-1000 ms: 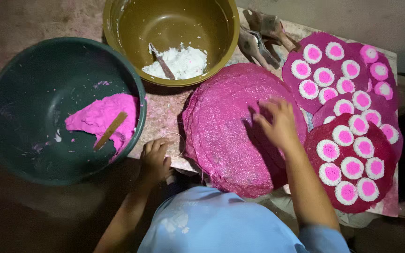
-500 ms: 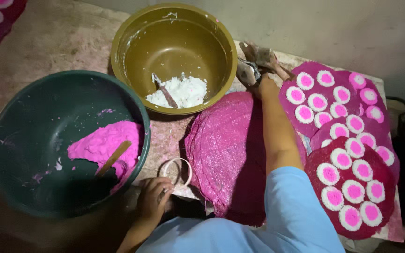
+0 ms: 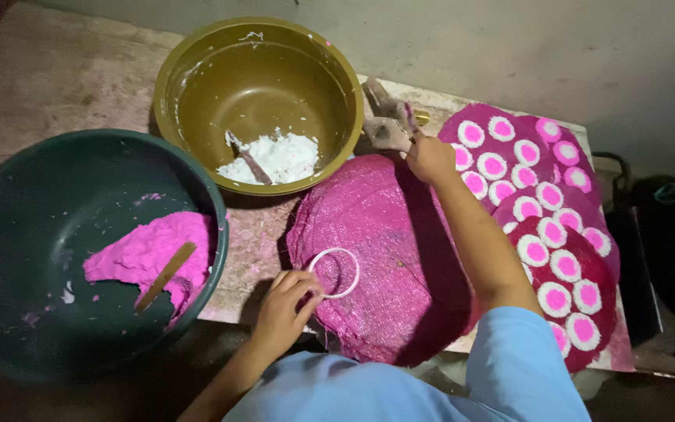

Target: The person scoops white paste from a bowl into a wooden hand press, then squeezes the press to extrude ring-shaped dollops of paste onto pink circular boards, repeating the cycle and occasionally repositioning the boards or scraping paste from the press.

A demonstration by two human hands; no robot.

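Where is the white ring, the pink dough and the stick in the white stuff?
white ring (image 3: 334, 273), head view, on its near rim by the left hand (image 3: 287, 301).
pink dough (image 3: 154, 250), head view, top of the lump.
stick (image 3: 250, 162), head view, middle of its shaft.

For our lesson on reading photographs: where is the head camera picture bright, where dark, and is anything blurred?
Head view: light falls brightest on the olive bowl and the grey wall; the dark green bowl and lower edge sink into shadow. The left hand with the white ring is fairly sharp; the right hand looks slightly soft.
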